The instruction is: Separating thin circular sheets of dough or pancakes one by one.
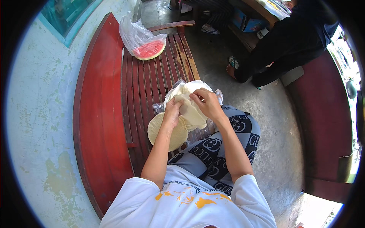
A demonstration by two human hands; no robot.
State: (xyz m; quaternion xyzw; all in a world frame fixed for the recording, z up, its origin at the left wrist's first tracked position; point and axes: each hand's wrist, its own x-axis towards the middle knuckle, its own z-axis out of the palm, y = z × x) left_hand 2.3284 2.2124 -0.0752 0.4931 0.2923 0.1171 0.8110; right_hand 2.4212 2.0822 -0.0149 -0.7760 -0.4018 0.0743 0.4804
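My left hand grips the edge of a thin, pale, floppy wrapper sheet, which looks like a spring roll wrapper. My right hand pinches the same sheet near its upper edge, fingertips bent together. Beneath and beyond my hands lies a pile of whitish round wrappers, partly covered by the sheet and my fingers. Nearer to me, under my left wrist, rests a yellowish round stack of wrappers on the bench. Clear plastic shows under and around the piles.
I sit on a red slatted wooden bench with a high backrest against a peeling wall. A cut watermelon in a clear plastic bag sits farther along. A person in dark trousers stands at right; another person's foot is beyond.
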